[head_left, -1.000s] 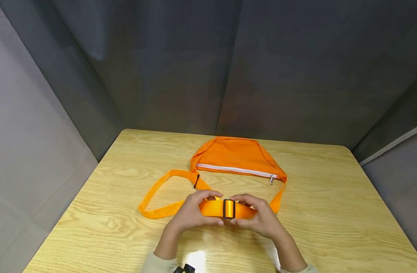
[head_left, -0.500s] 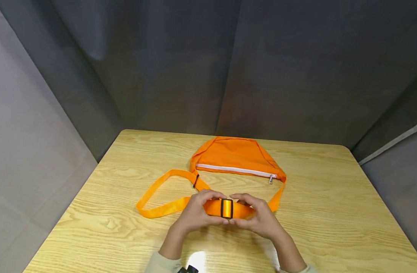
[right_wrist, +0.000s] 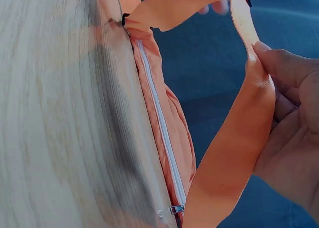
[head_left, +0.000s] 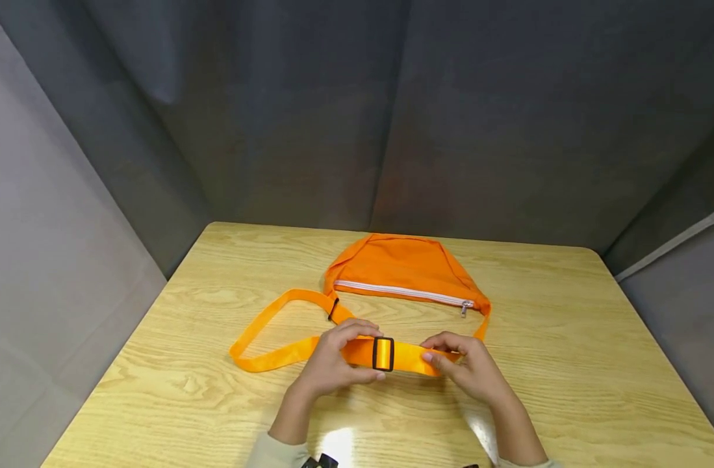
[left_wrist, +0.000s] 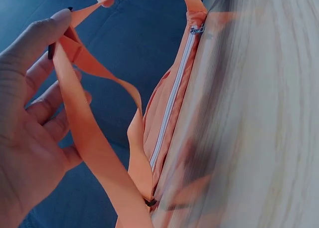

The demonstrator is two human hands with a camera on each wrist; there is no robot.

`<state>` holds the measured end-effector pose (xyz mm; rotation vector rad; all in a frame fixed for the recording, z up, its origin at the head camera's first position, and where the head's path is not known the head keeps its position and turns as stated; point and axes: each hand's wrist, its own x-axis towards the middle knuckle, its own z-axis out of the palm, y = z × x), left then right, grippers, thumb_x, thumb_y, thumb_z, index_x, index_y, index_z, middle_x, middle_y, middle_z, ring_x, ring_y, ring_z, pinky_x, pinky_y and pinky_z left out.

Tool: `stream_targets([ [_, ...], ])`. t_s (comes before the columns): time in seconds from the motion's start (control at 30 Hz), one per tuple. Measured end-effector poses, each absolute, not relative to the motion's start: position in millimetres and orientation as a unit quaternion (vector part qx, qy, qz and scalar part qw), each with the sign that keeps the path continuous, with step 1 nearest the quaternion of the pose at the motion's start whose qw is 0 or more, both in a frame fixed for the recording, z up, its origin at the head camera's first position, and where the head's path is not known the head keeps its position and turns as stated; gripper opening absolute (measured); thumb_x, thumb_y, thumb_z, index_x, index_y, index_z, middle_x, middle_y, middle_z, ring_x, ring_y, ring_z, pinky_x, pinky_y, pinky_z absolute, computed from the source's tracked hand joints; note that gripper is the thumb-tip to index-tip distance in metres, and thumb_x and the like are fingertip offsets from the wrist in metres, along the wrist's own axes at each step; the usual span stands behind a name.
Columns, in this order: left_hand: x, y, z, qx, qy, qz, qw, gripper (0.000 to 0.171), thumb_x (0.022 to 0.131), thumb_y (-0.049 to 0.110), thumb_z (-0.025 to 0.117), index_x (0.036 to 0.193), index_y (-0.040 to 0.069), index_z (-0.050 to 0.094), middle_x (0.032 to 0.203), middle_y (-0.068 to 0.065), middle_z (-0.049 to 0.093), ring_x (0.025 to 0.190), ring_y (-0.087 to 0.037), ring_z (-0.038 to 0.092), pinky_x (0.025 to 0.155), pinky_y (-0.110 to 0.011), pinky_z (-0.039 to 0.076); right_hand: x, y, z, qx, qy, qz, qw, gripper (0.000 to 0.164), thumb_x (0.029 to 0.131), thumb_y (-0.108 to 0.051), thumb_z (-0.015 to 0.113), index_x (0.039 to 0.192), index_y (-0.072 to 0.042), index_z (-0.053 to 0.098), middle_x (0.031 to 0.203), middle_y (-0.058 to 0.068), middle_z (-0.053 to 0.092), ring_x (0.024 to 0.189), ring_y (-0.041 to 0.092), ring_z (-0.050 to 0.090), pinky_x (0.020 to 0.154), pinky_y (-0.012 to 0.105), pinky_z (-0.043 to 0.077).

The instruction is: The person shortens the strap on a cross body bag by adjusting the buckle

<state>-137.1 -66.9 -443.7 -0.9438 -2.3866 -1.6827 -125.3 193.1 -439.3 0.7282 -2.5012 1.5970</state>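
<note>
A dark curtain (head_left: 286,130) hangs behind the wooden table (head_left: 158,403). My left hand (head_left: 333,357) pinches the black buckle (head_left: 391,355) by its edges; rightward along the crosswise orange strap (head_left: 410,358), my right hand (head_left: 472,367) pinches too, fingers partly hidden. The orange bag (head_left: 409,266) lies beyond.

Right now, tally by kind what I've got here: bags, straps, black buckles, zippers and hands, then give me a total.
Orange bag: 1
Orange strap: 1
Black buckles: 2
White zipper: 1
Hands: 2
Total: 7
</note>
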Motion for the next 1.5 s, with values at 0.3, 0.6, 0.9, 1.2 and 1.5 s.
stream_targets([
  [0.3,-134,-65,-439,-0.277,-0.755,-0.594,-0.019,0.052,0.064,0.006,0.085,0.111,0.014,0.064,0.109,0.005,0.063,0.093,-0.015,0.059,0.079,-0.033,0.050,-124,189,-444,0.208,-0.790,0.577,0.012,0.005,0.086,-0.006,0.066,0.088,-0.011,0.068,0.078,0.000,0.066,0.068,0.016,0.058,0.061,0.030,0.048],
  [0.6,-124,-58,-414,-0.309,-0.751,-0.583,-0.012,0.048,0.065,-0.001,0.083,0.108,0.000,0.064,0.106,-0.010,0.065,0.096,-0.014,0.059,0.085,-0.042,0.046,-125,179,-442,0.223,-0.762,0.608,-0.001,0.004,0.086,-0.003,0.064,0.089,-0.005,0.067,0.083,0.005,0.066,0.075,0.017,0.058,0.064,0.032,0.048],
  [0.9,-135,-56,-440,-0.288,-0.762,-0.580,-0.008,0.052,0.065,0.012,0.086,0.112,0.015,0.064,0.108,0.007,0.064,0.098,-0.012,0.058,0.089,-0.037,0.044,-130,182,-441,0.249,-0.775,0.580,-0.017,0.015,0.088,-0.007,0.064,0.102,-0.004,0.068,0.092,0.004,0.067,0.082,0.019,0.060,0.067,0.033,0.050],
  [1.2,-136,-60,-439,-0.292,-0.756,-0.586,-0.016,0.052,0.064,0.014,0.086,0.112,0.014,0.065,0.109,0.008,0.064,0.100,-0.013,0.058,0.090,-0.037,0.044,-131,211,-447,0.223,-0.804,0.546,-0.068,0.015,0.090,-0.011,0.062,0.103,-0.005,0.068,0.093,0.005,0.065,0.084,0.018,0.058,0.068,0.031,0.050],
  [1.5,-138,-54,-443,-0.290,-0.765,-0.574,-0.049,0.051,0.064,0.017,0.086,0.111,0.017,0.066,0.108,0.010,0.063,0.097,-0.011,0.057,0.086,-0.042,0.045,-132,193,-448,0.252,-0.753,0.606,-0.042,0.012,0.089,-0.003,0.060,0.098,-0.001,0.068,0.093,0.009,0.067,0.083,0.019,0.060,0.066,0.033,0.051],
])
